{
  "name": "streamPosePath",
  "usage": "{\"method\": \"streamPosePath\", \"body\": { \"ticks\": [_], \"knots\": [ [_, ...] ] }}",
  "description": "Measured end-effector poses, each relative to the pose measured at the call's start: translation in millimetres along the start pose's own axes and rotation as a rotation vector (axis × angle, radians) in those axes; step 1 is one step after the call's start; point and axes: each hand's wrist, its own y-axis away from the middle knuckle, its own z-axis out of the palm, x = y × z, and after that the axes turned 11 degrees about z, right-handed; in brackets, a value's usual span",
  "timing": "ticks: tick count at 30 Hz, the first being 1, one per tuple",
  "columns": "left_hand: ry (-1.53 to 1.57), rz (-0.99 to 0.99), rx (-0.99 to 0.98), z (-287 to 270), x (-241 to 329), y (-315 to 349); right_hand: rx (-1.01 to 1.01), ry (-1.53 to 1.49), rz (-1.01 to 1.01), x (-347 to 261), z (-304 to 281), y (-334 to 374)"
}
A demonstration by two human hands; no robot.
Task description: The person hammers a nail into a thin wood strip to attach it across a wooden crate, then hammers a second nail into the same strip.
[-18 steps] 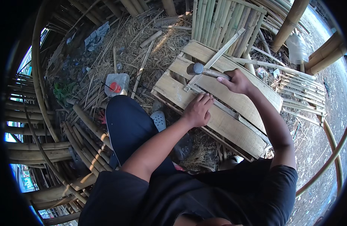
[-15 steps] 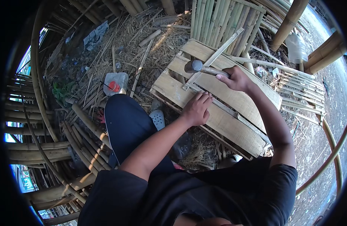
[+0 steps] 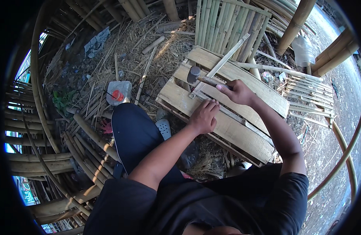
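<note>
My right hand [image 3: 240,93] is closed round the wooden handle of a hammer [image 3: 193,74]. Its dark metal head hangs above the near ends of two narrow strips that meet at an angle. One, a pale bamboo strip [image 3: 230,54], slants away toward the far right. The other, a long bamboo strip [image 3: 240,118], runs along the slatted wooden platform [image 3: 235,135] toward its right end. Curled over this long strip near the joint, my left hand [image 3: 204,117] presses it down with the fingers bent. Any nail there is too small to make out.
Beyond the platform leans a bamboo slat panel [image 3: 223,27]; another slatted frame [image 3: 311,92] lies right of it. A red container [image 3: 117,95] rests on a grey block [image 3: 123,88] at the left. Bamboo poles [image 3: 96,133] lie by my left knee. A plastic bottle [image 3: 304,51] hangs by a post.
The hammer has come down a little and leftward, nearer the joint of the strips. My left hand stays on the long strip. The whole view has shifted slightly.
</note>
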Motion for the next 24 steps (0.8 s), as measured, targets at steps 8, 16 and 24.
{"method": "streamPosePath", "body": {
  "ticks": [8, 16, 24],
  "knots": [
    [0.064, -0.03, 0.029, 1, -3, 4, 0.075, -0.138, 0.404, -99, -46, 71],
    [0.091, -0.029, 0.071, 3, 0, -3, 0.172, -0.762, 0.739, -100, -24, 165],
    [0.081, -0.054, 0.003, -4, 6, -4, 0.124, -0.829, 0.981, -50, -7, 175]
  ]
}}
